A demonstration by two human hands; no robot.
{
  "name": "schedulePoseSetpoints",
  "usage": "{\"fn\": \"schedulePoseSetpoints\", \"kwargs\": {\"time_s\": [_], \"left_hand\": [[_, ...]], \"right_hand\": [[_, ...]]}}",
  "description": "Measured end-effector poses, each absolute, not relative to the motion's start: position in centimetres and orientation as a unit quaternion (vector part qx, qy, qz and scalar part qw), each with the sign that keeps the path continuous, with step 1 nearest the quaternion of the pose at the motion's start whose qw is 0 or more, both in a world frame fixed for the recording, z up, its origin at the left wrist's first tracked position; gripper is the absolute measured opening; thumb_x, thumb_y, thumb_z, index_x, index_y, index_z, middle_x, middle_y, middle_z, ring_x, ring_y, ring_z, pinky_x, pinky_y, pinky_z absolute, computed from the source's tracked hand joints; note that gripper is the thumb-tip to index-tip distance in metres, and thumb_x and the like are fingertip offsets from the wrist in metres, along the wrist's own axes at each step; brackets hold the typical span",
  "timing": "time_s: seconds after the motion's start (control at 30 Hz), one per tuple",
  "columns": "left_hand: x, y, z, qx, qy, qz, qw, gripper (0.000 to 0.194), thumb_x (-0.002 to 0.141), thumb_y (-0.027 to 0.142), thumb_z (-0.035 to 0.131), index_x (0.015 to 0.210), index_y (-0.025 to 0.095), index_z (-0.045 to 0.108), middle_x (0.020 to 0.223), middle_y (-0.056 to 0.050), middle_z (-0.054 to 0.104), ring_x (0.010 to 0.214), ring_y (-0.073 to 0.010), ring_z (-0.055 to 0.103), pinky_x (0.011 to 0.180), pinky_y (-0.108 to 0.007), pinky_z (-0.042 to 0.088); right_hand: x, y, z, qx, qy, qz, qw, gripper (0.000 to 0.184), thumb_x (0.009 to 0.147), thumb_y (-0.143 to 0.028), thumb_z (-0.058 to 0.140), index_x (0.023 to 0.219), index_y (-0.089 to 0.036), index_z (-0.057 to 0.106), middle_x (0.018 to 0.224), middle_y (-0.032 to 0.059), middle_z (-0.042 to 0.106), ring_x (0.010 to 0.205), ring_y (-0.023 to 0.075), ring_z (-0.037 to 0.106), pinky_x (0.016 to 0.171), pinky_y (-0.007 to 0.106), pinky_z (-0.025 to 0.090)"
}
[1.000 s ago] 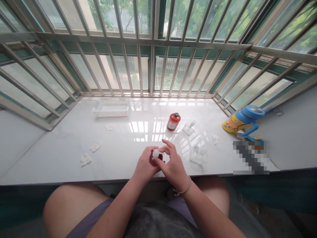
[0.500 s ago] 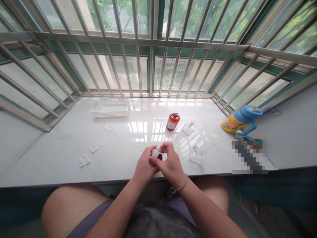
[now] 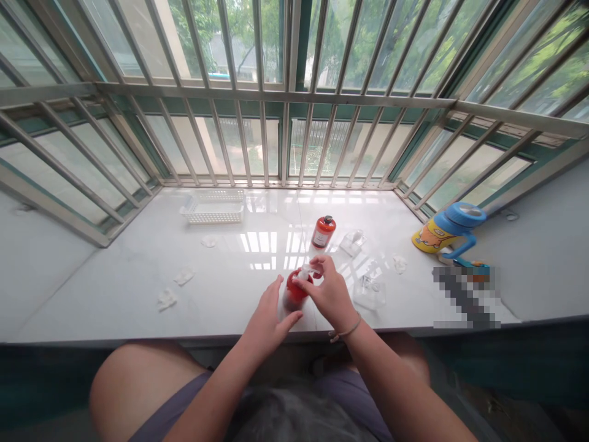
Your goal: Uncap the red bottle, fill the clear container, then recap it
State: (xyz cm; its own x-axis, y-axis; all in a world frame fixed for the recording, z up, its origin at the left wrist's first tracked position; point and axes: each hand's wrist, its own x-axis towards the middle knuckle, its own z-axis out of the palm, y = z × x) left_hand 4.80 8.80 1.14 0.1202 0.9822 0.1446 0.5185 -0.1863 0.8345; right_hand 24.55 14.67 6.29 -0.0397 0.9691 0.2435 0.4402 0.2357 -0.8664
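Note:
A small red bottle with a white top stands on the white sill just in front of me. My right hand grips its white top from the right, fingers closed on it. Just left of the bottle, my left hand is open with its fingers spread, the thumb tip close to the bottle's base. A second red bottle with a dark cap stands farther back, apart from both hands.
A white slotted basket sits at the back left. Small white wads lie scattered on the left. Clear plastic wrappers lie to the right. A blue and yellow cup stands at the far right. Metal window bars enclose the sill.
The bottle, held in both hands above the sill's edge, now stands on the sill. My left hand has let go and opened; my right hand stays on the top.

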Motion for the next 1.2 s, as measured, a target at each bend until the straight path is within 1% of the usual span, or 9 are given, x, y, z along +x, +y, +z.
{"fn": "schedulePoseSetpoints", "kwargs": {"time_s": [0.13,0.27,0.4,0.57,0.67,0.8,0.87,1.07,1.2], "left_hand": [[3.6,6.3,1.1,0.669,0.561,0.377,0.310,0.034,0.109,0.043,0.050,0.132,0.025,0.068,0.134,-0.012,0.074,0.129,-0.0303,0.070,0.112,-0.051,0.056],[3.0,4.4,1.0,0.674,0.550,0.368,0.328,0.037,0.111,0.044,0.043,0.105,0.027,0.075,0.104,-0.009,0.080,0.102,-0.0274,0.076,0.091,-0.041,0.063],[2.4,3.6,0.6,0.680,0.548,0.361,0.328,0.037,0.111,0.045,0.044,0.097,0.027,0.073,0.094,-0.007,0.078,0.090,-0.0260,0.076,0.084,-0.039,0.062],[2.1,3.8,0.7,0.669,0.566,0.363,0.316,0.030,0.109,0.043,0.048,0.099,0.027,0.072,0.098,-0.006,0.077,0.095,-0.0263,0.075,0.087,-0.041,0.063],[2.9,4.8,0.7,0.669,0.568,0.383,0.288,0.023,0.102,0.040,0.064,0.121,0.028,0.070,0.122,-0.008,0.076,0.115,-0.0288,0.074,0.102,-0.047,0.061],[5.2,7.4,1.0,0.672,0.547,0.417,0.275,0.082,0.083,0.035,0.088,0.155,0.029,0.049,0.156,-0.012,0.059,0.147,-0.0353,0.057,0.124,-0.057,0.047],[6.5,8.7,1.3,0.658,0.542,0.435,0.291,0.094,0.076,0.031,0.092,0.158,0.027,0.045,0.158,-0.015,0.057,0.147,-0.0370,0.057,0.123,-0.057,0.048],[7.8,10.5,1.8,0.606,0.543,0.445,0.375,0.061,0.081,0.029,0.085,0.138,0.027,0.061,0.126,-0.007,0.073,0.110,-0.0271,0.075,0.099,-0.043,0.060],[7.5,10.6,2.3,0.621,0.506,0.452,0.393,0.053,0.082,0.025,0.084,0.132,0.027,0.064,0.122,-0.004,0.073,0.108,-0.0253,0.073,0.096,-0.039,0.059]], "right_hand": [[26.3,17.5,6.3,-0.566,-0.641,0.281,0.436,0.052,0.082,-0.052,0.080,0.118,-0.026,0.054,0.108,0.0067,0.076,0.088,0.0262,0.074,0.082,0.044,0.060],[27.7,19.8,6.4,-0.584,-0.627,0.261,0.445,0.051,0.081,-0.052,0.080,0.117,-0.027,0.053,0.106,0.0059,0.076,0.087,0.0255,0.074,0.082,0.043,0.059],[28.7,21.3,6.5,-0.606,-0.615,0.238,0.445,0.050,0.080,-0.049,0.080,0.116,-0.027,0.053,0.109,0.0063,0.075,0.084,0.0236,0.073,0.081,0.041,0.058],[28.6,20.7,6.8,-0.597,-0.614,0.250,0.451,0.052,0.078,-0.049,0.083,0.113,-0.028,0.051,0.105,0.0042,0.074,0.085,0.0239,0.073,0.081,0.041,0.058],[27.3,18.7,6.9,-0.572,-0.618,0.283,0.460,0.053,0.077,-0.049,0.085,0.112,-0.028,0.052,0.101,0.0031,0.073,0.088,0.0245,0.074,0.082,0.041,0.059],[24.5,15.0,6.6,-0.537,-0.634,0.311,0.461,0.046,0.078,-0.042,0.085,0.107,-0.027,0.053,0.095,0.0001,0.070,0.087,0.0221,0.071,0.080,0.037,0.058],[23.1,13.3,6.3,-0.528,-0.640,0.314,0.462,0.043,0.077,-0.040,0.086,0.101,-0.027,0.053,0.091,-0.0020,0.067,0.082,0.0202,0.067,0.078,0.035,0.056],[22.3,12.3,5.6,-0.507,-0.637,0.353,0.462,0.045,0.074,-0.038,0.090,0.092,-0.027,0.051,0.083,-0.0056,0.062,0.074,0.0170,0.061,0.071,0.031,0.052],[23.9,13.9,5.4,-0.436,-0.693,0.383,0.428,0.046,0.076,-0.042,0.092,0.093,-0.028,0.052,0.084,-0.0048,0.064,0.078,0.0182,0.063,0.076,0.033,0.054]]}}
